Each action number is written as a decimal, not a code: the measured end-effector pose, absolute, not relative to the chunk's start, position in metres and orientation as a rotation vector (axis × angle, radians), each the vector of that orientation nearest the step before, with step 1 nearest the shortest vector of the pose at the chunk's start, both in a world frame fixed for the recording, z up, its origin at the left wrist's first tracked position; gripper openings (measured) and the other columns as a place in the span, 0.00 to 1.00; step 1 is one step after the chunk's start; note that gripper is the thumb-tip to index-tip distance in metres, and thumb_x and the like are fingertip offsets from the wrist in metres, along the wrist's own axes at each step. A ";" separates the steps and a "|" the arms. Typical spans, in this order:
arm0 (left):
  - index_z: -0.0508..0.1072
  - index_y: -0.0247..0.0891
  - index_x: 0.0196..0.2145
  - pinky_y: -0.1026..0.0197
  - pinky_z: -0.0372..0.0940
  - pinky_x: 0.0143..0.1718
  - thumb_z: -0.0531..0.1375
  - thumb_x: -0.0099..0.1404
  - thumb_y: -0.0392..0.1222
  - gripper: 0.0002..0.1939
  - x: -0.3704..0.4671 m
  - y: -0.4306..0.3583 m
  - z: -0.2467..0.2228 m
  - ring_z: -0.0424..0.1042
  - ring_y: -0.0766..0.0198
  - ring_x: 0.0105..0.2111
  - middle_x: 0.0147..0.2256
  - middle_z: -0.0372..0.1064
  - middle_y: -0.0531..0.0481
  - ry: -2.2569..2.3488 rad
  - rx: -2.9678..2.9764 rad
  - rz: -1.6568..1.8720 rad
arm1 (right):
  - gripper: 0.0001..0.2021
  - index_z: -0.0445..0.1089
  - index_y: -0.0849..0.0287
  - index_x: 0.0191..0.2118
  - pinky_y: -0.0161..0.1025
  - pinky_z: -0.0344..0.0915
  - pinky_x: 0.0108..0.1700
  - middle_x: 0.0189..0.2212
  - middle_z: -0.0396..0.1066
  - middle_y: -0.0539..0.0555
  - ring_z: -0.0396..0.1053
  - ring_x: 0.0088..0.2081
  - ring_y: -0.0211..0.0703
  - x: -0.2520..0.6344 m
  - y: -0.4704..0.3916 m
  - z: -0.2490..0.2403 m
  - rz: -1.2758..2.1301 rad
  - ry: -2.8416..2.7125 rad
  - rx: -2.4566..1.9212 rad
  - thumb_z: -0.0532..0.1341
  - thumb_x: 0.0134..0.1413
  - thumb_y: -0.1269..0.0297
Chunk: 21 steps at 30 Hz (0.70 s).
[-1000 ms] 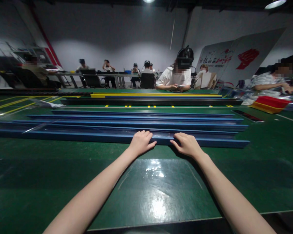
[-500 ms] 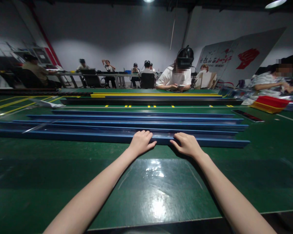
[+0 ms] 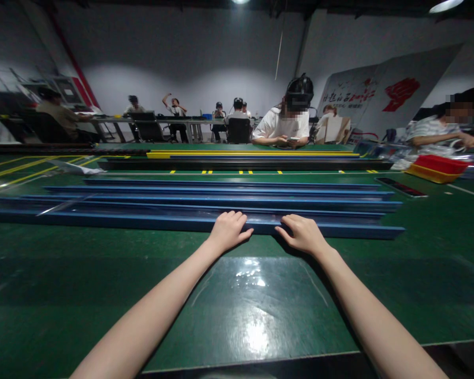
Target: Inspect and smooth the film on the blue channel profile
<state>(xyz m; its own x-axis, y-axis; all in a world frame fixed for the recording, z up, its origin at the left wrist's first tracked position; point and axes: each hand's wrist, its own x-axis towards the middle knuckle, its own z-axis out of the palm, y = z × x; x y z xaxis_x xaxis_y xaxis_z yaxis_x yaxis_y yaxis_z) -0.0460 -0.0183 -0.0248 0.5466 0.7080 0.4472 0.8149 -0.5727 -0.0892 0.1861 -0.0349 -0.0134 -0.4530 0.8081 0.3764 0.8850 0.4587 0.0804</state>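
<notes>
1. both hands are down on the front blue channel (image 3: pixel 264 228), and it looks to me like a holding, steadying step.
2. the left grip (image 3: pixel 231 230) is hooked over the channel's near wall, knuckles on top, thumb out along the front, pointing towards the other hand.
3. the right grip (image 3: pixel 300 231) mirrors it, grasping the same wall, thumb turned inward; a short bare stretch of blue shows between the two thumbs.
4. how hard those fingers press i can't honestly say, since their tips drop out of sight behind the wall.
5. and the channel itself? lying on the green tabletop (image 3: pixel 102 279), trough upward, directly beneath both hands, running left to right, its right end in plain view and its left reaching the edge of sight.
6. just behind it, the other blue channels (image 3: pixel 237 199) lie roughly alongside, and further back comes a long black rail (image 3: pixel 245 165), with yellow strips (image 3: pixel 253 153) beyond.
7. my call on the next move: a piece this long would want both hands working together, evenly, or the far left could swing into its neighbours.
8. over to the right, a phone (image 3: pixel 401 187) lies near a red and yellow bin (image 3: pixel 438 168), well clear of the hands.
</notes>
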 end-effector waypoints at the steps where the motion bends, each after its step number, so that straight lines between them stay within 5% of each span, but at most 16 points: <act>1: 0.68 0.35 0.32 0.58 0.55 0.33 0.50 0.62 0.51 0.16 -0.046 -0.018 -0.025 0.65 0.57 0.34 0.33 0.67 0.43 -1.269 -2.502 -0.535 | 0.15 0.67 0.59 0.32 0.34 0.52 0.31 0.31 0.70 0.56 0.66 0.33 0.41 0.186 -0.035 -0.013 -0.384 -2.426 -1.451 0.48 0.57 0.56; 21: 0.68 0.36 0.32 0.58 0.55 0.33 0.49 0.63 0.52 0.17 -0.046 -0.017 -0.027 0.65 0.58 0.34 0.32 0.67 0.44 -1.239 -2.452 -0.495 | 0.15 0.67 0.60 0.32 0.34 0.52 0.31 0.30 0.70 0.55 0.66 0.33 0.41 0.186 -0.036 -0.012 -0.396 -2.419 -1.442 0.48 0.57 0.56</act>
